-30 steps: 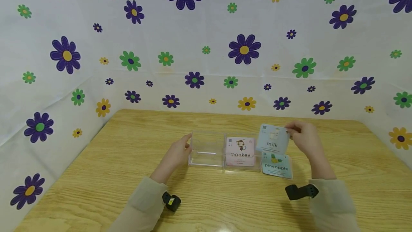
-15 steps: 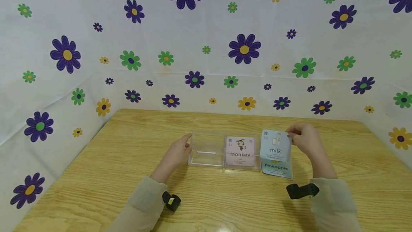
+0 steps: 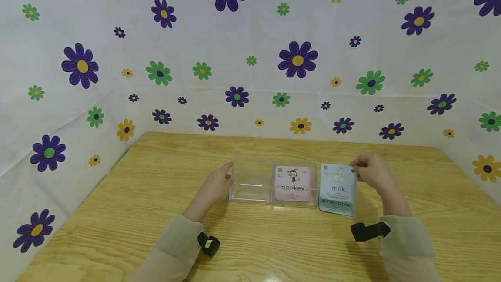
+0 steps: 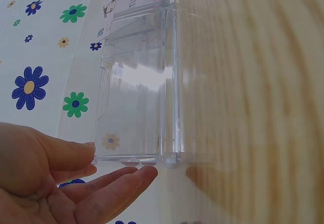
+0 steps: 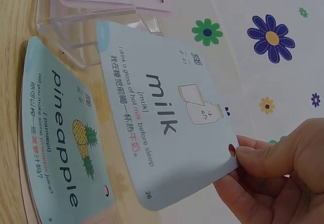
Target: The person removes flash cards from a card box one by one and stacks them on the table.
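My right hand [image 3: 372,171] pinches the edge of a light blue "milk" card [image 5: 164,112] by its punched hole, between thumb and fingers. In the right wrist view the card tilts above a teal "pineapple" card [image 5: 66,133], which tops a small pile on the table. A clear plastic card holder [image 3: 250,193] with two compartments stands to the left. Its right compartment holds a pink "monkey" card [image 3: 292,185]; nothing shows in the left one. My left hand [image 4: 76,178] rests fingertips against the holder's left end wall, its thumb at the rim and its fingers nearly straight.
The wooden table [image 3: 274,243] spreads around the holder and cards. Behind and beside it hangs a white cloth [image 3: 250,34] with printed flowers. Each wrist wears a black camera mount, one of them the right mount [image 3: 369,232].
My right hand has moved the milk card down and slightly right, so it covers more of the pineapple card in the head view. My left hand and the holder stay in place.
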`<state>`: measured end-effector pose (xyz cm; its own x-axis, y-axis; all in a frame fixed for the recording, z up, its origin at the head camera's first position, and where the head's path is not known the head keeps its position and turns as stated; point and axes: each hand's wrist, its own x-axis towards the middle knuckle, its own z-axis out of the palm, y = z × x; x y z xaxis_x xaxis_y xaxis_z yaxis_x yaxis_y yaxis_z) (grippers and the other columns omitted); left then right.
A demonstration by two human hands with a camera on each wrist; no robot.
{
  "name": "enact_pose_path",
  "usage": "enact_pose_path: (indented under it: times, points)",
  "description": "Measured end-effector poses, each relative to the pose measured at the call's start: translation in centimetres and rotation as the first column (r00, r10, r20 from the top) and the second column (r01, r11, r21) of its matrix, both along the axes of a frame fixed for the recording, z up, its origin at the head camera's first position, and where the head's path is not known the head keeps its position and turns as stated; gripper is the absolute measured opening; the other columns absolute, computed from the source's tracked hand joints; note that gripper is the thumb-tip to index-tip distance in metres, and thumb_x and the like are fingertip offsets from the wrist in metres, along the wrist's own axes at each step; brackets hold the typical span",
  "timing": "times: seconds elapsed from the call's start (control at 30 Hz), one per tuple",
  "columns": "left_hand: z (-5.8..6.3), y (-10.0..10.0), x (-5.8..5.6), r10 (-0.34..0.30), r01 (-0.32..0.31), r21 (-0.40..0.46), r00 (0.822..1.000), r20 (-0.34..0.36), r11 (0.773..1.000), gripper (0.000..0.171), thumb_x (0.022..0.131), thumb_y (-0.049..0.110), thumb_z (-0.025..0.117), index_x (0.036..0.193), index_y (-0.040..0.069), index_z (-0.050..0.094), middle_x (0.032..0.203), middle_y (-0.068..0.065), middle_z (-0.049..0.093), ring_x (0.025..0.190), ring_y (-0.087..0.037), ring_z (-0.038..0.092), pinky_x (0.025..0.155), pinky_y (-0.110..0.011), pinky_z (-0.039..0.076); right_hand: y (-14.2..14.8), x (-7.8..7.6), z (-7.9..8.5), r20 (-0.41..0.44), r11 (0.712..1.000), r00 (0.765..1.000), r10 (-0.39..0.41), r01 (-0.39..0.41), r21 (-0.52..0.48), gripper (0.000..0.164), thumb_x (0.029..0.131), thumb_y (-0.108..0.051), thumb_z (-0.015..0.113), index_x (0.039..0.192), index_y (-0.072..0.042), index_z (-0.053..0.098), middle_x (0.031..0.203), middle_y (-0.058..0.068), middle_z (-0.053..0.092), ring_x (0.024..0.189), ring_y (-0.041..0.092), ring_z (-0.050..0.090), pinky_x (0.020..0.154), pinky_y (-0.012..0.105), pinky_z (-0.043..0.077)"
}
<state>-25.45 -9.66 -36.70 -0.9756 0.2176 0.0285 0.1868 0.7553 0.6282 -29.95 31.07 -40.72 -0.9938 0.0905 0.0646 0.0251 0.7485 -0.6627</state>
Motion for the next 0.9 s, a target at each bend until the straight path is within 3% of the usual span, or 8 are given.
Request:
enact_pose_path:
  times: [0.2, 0.57, 0.9]
  points:
    - [0.0, 0.0, 0.0, 0.001, -0.001, 0.0, 1.0, -0.002, 1.0, 0.047, 0.092, 0.008, 0.047, 0.135, -0.001, 0.032, 0.111, -0.024, 0.054, 0.093, -0.03, 0.056, 0.068, -0.036, 0.044, -4.4, 5.0, 6.3, 0.115, 0.999, 0.993, 0.005, 0.001, -0.053, 0.02, 0.088, 0.001, 0.045, 0.101, 0.009, 0.057, 0.1, 0.024, 0.051, 0.082, 0.032, 0.051, 0.071, 0.038, 0.048]
    - [0.0, 0.0, 0.0, -0.009, 0.009, 0.017, 1.0, -0.001, 1.0, 0.047, 0.092, 0.008, 0.046, 0.135, -0.001, 0.031, 0.112, -0.025, 0.053, 0.098, -0.033, 0.054, 0.075, -0.041, 0.044, -4.9, 5.2, 5.9, 0.141, 0.999, 0.99, -0.004, 0.011, -0.049, 0.018, 0.086, 0.004, 0.045, 0.096, 0.011, 0.059, 0.094, 0.023, 0.053, 0.08, 0.03, 0.05, 0.067, 0.035, 0.048]
    - [-0.1, 0.0, -0.1, -0.017, 0.017, 0.016, 1.0, -0.005, 1.0, 0.046, 0.092, 0.007, 0.046, 0.134, -0.003, 0.031, 0.111, -0.026, 0.053, 0.091, -0.03, 0.056, 0.068, -0.036, 0.046, -4.7, 5.2, 5.5, 0.214, 0.999, 0.976, 0.026, -0.016, -0.048, 0.018, 0.085, 0.005, 0.046, 0.096, 0.012, 0.058, 0.094, 0.023, 0.053, 0.076, 0.025, 0.051, 0.064, 0.03, 0.048]
